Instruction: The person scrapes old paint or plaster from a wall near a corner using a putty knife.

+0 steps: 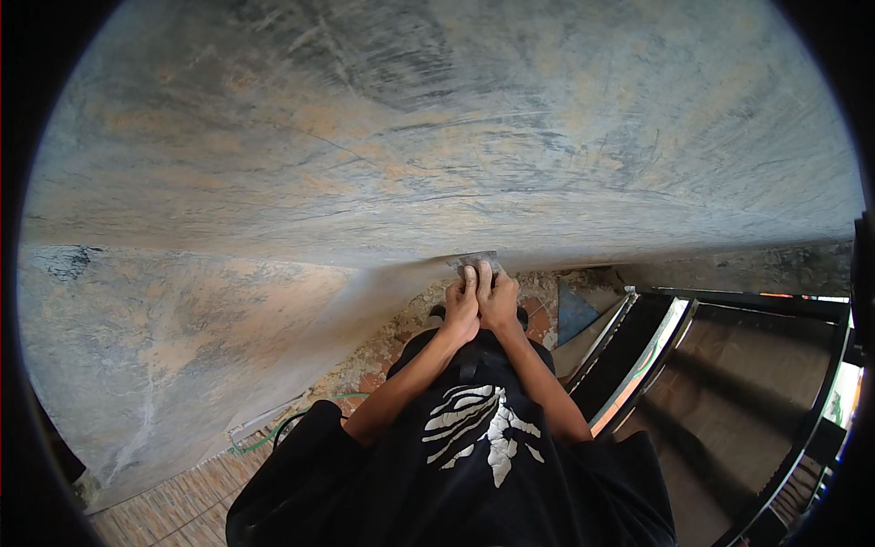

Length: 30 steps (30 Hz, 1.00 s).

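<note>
My left hand (462, 299) and my right hand (500, 294) are side by side in front of my chest. Between them they hold a thin, flat grey piece (473, 258), the thumbs or fingers pressed along it. Whether it is a scraper blade or a sheet of sandpaper I cannot tell. Its far edge meets the lower part of a grey plastered wall (437, 157). Patches of tan, dark smears and fine curved scratches cover that wall. The palms and most of the grip are hidden.
A second wall face (205, 342) meets the first at a corner on the left. At right stands a dark metal-framed staircase or rack (738, 383). Below are broken floor tiles (372, 383), a blue triangular piece (575, 314) and a green cord or hose (256, 446).
</note>
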Available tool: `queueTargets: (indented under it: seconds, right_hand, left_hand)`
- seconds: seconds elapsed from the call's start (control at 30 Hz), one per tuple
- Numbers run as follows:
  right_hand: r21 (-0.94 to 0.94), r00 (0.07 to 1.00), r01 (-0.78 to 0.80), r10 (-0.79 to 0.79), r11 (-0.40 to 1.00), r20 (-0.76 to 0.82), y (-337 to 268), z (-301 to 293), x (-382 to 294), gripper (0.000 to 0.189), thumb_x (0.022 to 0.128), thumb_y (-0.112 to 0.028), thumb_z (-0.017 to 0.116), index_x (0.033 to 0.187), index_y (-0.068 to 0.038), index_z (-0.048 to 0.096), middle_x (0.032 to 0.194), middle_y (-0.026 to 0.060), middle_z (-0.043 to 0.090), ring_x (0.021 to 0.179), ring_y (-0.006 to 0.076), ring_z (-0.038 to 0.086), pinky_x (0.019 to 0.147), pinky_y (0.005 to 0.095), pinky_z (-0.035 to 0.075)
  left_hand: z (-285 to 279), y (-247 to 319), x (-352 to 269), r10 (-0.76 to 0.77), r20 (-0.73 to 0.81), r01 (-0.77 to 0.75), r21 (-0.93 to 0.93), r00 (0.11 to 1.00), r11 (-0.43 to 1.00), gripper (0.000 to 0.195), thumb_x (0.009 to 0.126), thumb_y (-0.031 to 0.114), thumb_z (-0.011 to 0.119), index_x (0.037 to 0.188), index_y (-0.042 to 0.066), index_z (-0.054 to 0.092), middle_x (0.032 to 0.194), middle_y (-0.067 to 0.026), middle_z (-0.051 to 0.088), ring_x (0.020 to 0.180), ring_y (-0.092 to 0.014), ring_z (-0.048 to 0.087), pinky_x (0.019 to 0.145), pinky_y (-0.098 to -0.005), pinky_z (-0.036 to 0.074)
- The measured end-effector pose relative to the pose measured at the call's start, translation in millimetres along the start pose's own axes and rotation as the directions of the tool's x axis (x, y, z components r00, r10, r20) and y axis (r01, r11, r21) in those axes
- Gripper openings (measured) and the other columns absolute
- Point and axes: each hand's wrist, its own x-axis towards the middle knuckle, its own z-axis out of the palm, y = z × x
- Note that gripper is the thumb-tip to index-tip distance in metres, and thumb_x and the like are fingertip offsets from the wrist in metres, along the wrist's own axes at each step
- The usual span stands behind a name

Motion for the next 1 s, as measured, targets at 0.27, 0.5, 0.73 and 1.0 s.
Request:
queueTargets:
  seconds: [0.27,0.5,0.73,1.0]
  right_hand:
    - [-0.045,0.997,0.027,-0.024,0.999,0.074,-2,-9,5,0.040,0.093,-0.034,0.055,0.087,0.006,0.061,0.069,0.0284,0.061,0.066,0.0457,0.061,0.058,0.0475,0.049]
    - [-0.147,0.988,0.152,-0.149,0.977,0.025,-6,-20,14,0.029,0.092,-0.026,0.056,0.088,0.003,0.062,0.074,0.0256,0.062,0.065,0.0446,0.060,0.054,0.0450,0.048]
    - [-0.015,0.986,0.164,-0.163,0.986,0.036,-27,-29,18,0.035,0.091,-0.029,0.057,0.085,0.005,0.059,0.064,0.0272,0.059,0.059,0.0450,0.059,0.053,0.0477,0.047]
    - [0.158,0.990,0.112,-0.124,0.981,0.070,-12,-15,3,0.038,0.094,-0.030,0.055,0.081,0.006,0.059,0.063,0.0249,0.059,0.057,0.0407,0.061,0.052,0.0426,0.046]
  left_hand:
    - [7,1,1,0.043,0.006,-0.043,-0.060,0.999,0.997,0.041,0.095,0.041,0.050,0.094,0.002,0.062,0.093,-0.0029,0.063,0.085,-0.010,0.058,0.074,-0.0266,0.049]
    - [22,8,3,0.093,0.072,-0.088,-0.070,0.993,0.994,0.040,0.097,0.041,0.046,0.098,0.004,0.060,0.096,-0.0015,0.061,0.088,-0.010,0.058,0.075,-0.0279,0.050]
    - [45,23,-8,0.178,0.030,-0.177,-0.039,0.984,0.983,0.039,0.097,0.040,0.047,0.093,0.005,0.061,0.091,-0.0013,0.061,0.083,-0.010,0.057,0.070,-0.0281,0.049]
    - [30,7,-22,0.154,-0.157,-0.163,-0.047,0.976,0.986,0.038,0.094,0.041,0.054,0.094,0.004,0.062,0.089,-0.0028,0.062,0.081,-0.010,0.057,0.068,-0.0273,0.048]
